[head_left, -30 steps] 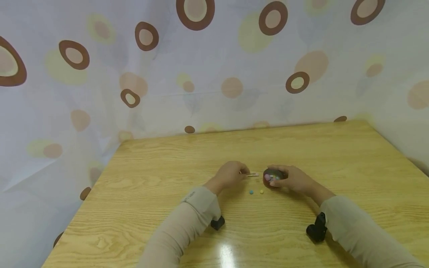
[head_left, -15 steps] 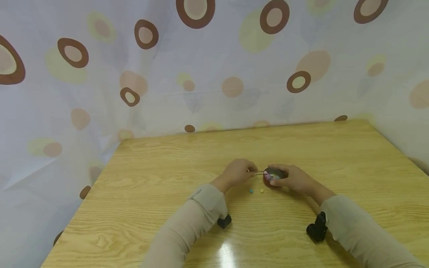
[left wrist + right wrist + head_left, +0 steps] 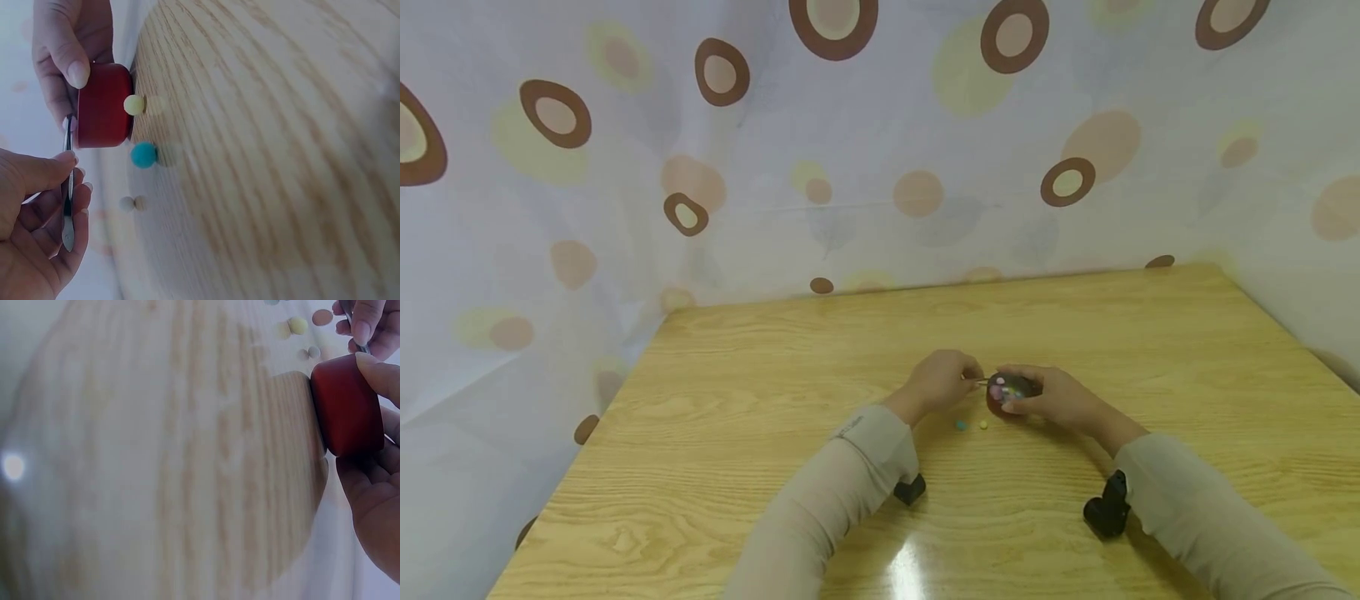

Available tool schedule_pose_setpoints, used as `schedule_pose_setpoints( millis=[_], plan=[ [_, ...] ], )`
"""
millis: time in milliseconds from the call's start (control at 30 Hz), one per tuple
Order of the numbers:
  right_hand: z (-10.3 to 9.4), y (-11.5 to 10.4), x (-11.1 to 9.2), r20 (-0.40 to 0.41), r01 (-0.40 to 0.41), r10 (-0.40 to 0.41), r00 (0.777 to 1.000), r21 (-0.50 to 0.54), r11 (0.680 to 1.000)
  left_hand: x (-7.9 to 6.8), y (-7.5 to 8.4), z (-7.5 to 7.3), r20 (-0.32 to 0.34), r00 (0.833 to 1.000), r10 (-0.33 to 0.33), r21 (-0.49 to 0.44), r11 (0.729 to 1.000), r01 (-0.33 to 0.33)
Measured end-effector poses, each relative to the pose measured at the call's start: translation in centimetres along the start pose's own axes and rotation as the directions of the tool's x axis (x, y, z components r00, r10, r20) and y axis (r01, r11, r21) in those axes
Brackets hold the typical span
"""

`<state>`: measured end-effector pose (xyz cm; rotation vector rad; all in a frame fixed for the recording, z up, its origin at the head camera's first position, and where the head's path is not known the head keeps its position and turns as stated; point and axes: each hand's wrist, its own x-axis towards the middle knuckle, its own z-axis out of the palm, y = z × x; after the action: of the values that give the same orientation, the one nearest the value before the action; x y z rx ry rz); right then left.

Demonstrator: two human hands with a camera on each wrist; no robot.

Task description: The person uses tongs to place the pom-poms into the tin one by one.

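Observation:
My left hand [image 3: 942, 379] pinches metal tweezers [image 3: 68, 209] between thumb and fingers. Their tips reach the open top of a small round red container [image 3: 105, 109], where a pale pinkish piece shows; whether the tips still grip it I cannot tell. My right hand [image 3: 1060, 402] holds that container, thumb on the near side and fingers around the back. Inside it lie several small coloured pieces [image 3: 1009, 392], pink ones among them. In front of the container a yellow ball [image 3: 134, 104] and a blue ball [image 3: 144, 155] rest on the table, with a whitish ball [image 3: 127, 204] farther off.
The wooden table [image 3: 775, 358] stretches around both hands. A patterned cloth [image 3: 865, 150] hangs behind it and along the sides. Black wrist cameras [image 3: 1107, 507] sit under both sleeves, close above the tabletop.
My left hand has moved right, bringing the tweezers and a pale piece at their tips from beside the container to over its rim. The right hand and container have stayed nearly still.

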<state>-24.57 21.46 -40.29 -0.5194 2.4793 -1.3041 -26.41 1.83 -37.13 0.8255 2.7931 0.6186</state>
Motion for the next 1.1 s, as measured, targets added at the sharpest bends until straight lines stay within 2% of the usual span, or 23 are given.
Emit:
schedule_pose_setpoints(
  millis=[167, 500, 900, 1100],
  plan=[
    [0.0, 0.2, 0.2, -0.001, -0.009, 0.009, 1.000, 0.012, 1.000, 0.2, 0.0, 0.1, 0.011, 1.000, -0.018, 0.011, 1.000, 0.017],
    [0.0, 0.1, 0.1, -0.006, 0.000, -0.001, 1.000, -0.067, 0.998, 0.1, -0.3, 0.1, -0.008, 0.999, -0.042, -0.011, 0.999, 0.042],
    [0.0, 0.1, 0.1, -0.003, 0.002, -0.002, 1.000, -0.057, 0.998, -0.6, -1.4, -0.1, -0.042, 0.998, -0.048, 0.044, 0.998, 0.050],
    [-0.1, 0.0, 0.2, -0.008, 0.000, 0.000, 1.000, -0.062, 0.998, -0.7, -1.9, -0.2, -0.055, 0.998, -0.044, 0.031, 0.998, 0.045]
  ],
)
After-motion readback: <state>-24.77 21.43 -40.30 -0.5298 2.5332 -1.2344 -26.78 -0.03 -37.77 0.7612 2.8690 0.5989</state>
